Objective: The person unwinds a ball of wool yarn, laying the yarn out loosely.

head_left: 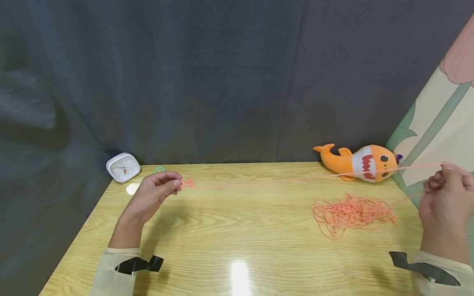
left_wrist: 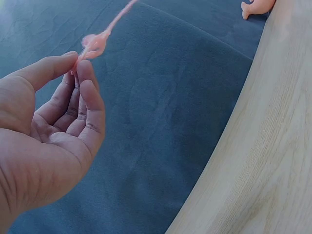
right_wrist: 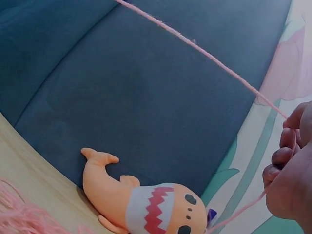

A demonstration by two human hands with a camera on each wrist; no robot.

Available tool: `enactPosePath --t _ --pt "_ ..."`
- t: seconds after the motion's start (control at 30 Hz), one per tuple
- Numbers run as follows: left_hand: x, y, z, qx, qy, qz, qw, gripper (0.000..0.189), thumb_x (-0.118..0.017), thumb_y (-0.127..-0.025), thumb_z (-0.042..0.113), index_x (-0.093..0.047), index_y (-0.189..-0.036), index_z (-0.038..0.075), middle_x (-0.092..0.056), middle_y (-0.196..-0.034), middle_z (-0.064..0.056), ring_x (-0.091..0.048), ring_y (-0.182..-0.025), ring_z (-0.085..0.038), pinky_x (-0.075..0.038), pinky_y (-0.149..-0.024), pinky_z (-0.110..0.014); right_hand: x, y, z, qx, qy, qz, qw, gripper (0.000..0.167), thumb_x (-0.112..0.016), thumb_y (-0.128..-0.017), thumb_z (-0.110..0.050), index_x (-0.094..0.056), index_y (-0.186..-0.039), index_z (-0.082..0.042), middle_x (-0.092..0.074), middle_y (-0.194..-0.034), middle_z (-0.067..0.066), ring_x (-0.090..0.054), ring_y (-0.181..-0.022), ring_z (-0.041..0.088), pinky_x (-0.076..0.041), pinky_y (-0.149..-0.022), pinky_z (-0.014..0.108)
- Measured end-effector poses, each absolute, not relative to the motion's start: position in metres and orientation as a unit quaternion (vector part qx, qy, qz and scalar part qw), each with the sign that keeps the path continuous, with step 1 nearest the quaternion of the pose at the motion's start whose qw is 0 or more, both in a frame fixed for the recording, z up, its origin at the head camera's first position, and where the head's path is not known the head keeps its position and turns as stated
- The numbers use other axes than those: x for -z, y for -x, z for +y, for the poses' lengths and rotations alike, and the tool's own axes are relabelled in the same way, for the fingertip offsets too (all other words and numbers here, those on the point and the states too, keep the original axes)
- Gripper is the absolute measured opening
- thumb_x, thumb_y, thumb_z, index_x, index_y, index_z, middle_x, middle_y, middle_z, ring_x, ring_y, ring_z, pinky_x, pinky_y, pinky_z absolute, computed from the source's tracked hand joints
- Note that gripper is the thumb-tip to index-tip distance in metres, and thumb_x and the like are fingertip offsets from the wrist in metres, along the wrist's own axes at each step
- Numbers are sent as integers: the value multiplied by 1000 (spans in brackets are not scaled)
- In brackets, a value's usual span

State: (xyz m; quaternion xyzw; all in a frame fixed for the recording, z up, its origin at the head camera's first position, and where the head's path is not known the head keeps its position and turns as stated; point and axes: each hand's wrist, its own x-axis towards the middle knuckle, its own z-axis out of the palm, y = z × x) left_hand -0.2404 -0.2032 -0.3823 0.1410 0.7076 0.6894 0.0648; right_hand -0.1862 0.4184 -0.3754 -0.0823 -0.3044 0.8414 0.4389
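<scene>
A strand of coral-pink yarn (right_wrist: 195, 45) stretches taut between the two hands above the table. On the left, the left hand (head_left: 153, 193) pinches a small knotted bunch of the yarn (left_wrist: 94, 45) between thumb and fingertips, the other fingers loosely bent. At the far right, the right hand (head_left: 446, 197) grips the strand with curled fingers; in the right wrist view the yarn passes through that hand (right_wrist: 295, 165) and comes out below. From there it runs down toward a loose, tangled pile of yarn (head_left: 353, 216) on the right side of the table.
Behind the pile lies an orange plush shark (head_left: 355, 162). A white clock (head_left: 123, 167) stands at the back left corner, with a green ring-like thing (head_left: 159, 169) near it. A dark curtain (head_left: 222, 82) backs the wooden table (head_left: 240, 230); a flower-patterned panel (head_left: 440, 111) borders the right.
</scene>
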Motion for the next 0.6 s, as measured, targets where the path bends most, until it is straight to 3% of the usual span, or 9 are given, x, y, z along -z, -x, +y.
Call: enactPosePath --t 0.1,0.27,0.4,0.5,0.6 --pt "383 241 -205 -692 -153 703 61 12 -62 -103 9 -72 -105 16 -68 -98 9 -64 -87 -7 -55 -81 -21 377 187 425 -846 85 -289 439 5 -57 -102 2 -57 -97 2 -47 -76 6 -33 -65 14 -13 -55 23" --pt "383 241 -206 -698 -156 696 59 15 -61 -104 9 -72 -105 18 -68 -100 8 -64 -86 -7 -55 -81 -21 380 183 431 -842 101 -288 446 6 -51 -105 -1 -56 -102 -2 -44 -80 3 -30 -65 11 -15 -55 19" --pt "384 242 -206 -702 -162 691 66 15 -61 -104 8 -73 -105 17 -69 -101 8 -65 -86 -7 -55 -81 -20 379 182 431 -849 93 -285 434 6 -52 -105 0 -55 -99 -1 -44 -78 4 -30 -67 13 -11 -57 22" --pt "384 241 -205 -703 -167 688 68 16 -61 -104 7 -73 -105 17 -70 -100 8 -65 -86 -6 -56 -81 -20 378 183 429 -851 74 -291 430 6 -54 -103 2 -56 -97 4 -48 -76 7 -35 -67 16 -18 -57 22" --pt "385 241 -203 -705 -166 687 70 17 -61 -103 7 -73 -105 18 -70 -100 8 -66 -86 -6 -56 -81 -20 379 185 425 -841 68 -310 439 7 -56 -102 4 -58 -96 8 -55 -78 11 -46 -68 18 -36 -57 22"
